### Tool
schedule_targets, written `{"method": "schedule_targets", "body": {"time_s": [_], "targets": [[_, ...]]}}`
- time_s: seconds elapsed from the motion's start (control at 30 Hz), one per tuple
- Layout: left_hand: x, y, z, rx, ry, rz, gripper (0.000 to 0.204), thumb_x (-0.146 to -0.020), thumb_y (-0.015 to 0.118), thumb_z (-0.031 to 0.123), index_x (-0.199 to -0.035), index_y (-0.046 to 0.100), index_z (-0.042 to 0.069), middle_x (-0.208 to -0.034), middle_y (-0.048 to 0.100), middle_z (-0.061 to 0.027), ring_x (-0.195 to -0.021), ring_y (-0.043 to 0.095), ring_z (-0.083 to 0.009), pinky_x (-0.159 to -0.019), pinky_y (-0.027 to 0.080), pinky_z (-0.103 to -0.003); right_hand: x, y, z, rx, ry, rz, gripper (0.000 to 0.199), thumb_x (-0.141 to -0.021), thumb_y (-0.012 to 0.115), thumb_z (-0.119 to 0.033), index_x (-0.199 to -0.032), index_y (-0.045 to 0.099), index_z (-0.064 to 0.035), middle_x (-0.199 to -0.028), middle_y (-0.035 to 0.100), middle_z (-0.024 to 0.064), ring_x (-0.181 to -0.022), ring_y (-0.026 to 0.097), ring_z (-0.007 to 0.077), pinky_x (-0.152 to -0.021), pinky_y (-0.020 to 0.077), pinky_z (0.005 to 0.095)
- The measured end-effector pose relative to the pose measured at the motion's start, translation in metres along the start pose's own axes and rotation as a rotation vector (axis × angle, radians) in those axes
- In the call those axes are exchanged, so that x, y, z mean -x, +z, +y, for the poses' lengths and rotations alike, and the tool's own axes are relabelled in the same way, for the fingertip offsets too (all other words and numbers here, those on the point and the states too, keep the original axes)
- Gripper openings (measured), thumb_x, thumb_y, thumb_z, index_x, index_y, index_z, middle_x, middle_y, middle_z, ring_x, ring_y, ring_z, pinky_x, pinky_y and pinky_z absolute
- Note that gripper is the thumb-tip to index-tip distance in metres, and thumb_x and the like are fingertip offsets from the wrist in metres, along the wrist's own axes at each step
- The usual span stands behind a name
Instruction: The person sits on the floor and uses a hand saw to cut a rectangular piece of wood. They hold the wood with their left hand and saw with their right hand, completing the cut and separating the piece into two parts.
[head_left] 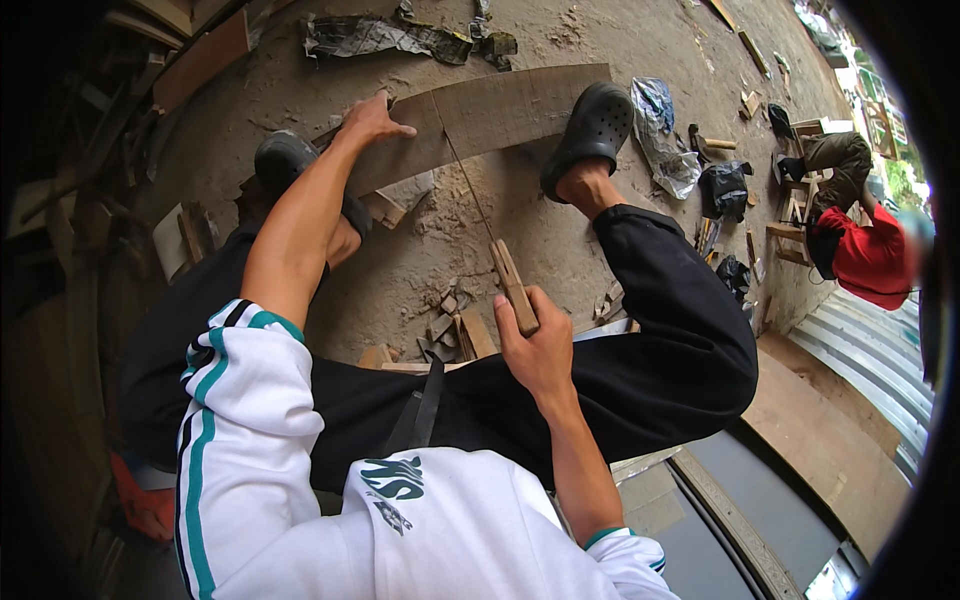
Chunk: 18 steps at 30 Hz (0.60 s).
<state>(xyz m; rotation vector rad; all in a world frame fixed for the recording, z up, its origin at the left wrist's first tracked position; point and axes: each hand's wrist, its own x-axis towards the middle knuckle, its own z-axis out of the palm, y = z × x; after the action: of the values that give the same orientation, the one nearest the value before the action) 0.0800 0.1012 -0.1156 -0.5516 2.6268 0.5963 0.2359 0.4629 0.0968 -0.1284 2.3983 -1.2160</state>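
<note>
A long, slightly curved wooden board (500, 108) lies across the far middle, in front of my feet. My left hand (372, 120) grips it near its left part, thumb stretched to the right along the top and fingers over the far edge. My right hand (540, 345) is closed round the wooden handle of a handsaw (505, 268). The saw's thin blade, seen nearly edge-on, runs away from me and crosses the board just right of my left hand. My right shoe (596, 125) rests on the board's right end; my left shoe (287, 158) is beside its left end.
Offcuts (455, 335) lie between my legs on the dirt floor. A crumpled plastic bag (662, 140), a hammer (715, 144) and a black bag (726, 190) are at the right. Another person in red (872, 255) sits farther right. Stacked wood (203, 62) fills the far left.
</note>
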Motion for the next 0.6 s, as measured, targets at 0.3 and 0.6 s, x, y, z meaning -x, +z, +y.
{"method": "schedule_targets", "body": {"time_s": [0.3, 0.6], "targets": [[0.002, 0.007, -0.002, -0.032, 0.046, 0.081, 0.108, -0.056, 0.083, 0.062, -0.138, 0.045, 0.002, -0.131, 0.058, -0.0232, -0.122, 0.055, -0.0404, -0.103, 0.042, -0.051, -0.053, 0.010, -0.030, 0.075, 0.029, -0.036, 0.030, -0.089, 0.066, -0.025, -0.081, 0.058, 0.0031, -0.070, 0.061, 0.0252, -0.069, 0.062, 0.0444, -0.061, 0.0465, 0.0461], [0.007, 0.010, 0.012, -0.028, -0.092, 0.095, 0.100, -0.057, 0.088, 0.056, -0.134, 0.048, 0.005, -0.129, 0.059, -0.0199, -0.125, 0.050, -0.0410, -0.104, 0.038, -0.057, -0.088, 0.026, 0.000, 0.085, 0.067, -0.068, 0.029, -0.088, 0.064, -0.026, -0.083, 0.064, 0.0025, -0.073, 0.064, 0.0256, -0.074, 0.064, 0.0442, -0.065, 0.0492, 0.0453]]}}
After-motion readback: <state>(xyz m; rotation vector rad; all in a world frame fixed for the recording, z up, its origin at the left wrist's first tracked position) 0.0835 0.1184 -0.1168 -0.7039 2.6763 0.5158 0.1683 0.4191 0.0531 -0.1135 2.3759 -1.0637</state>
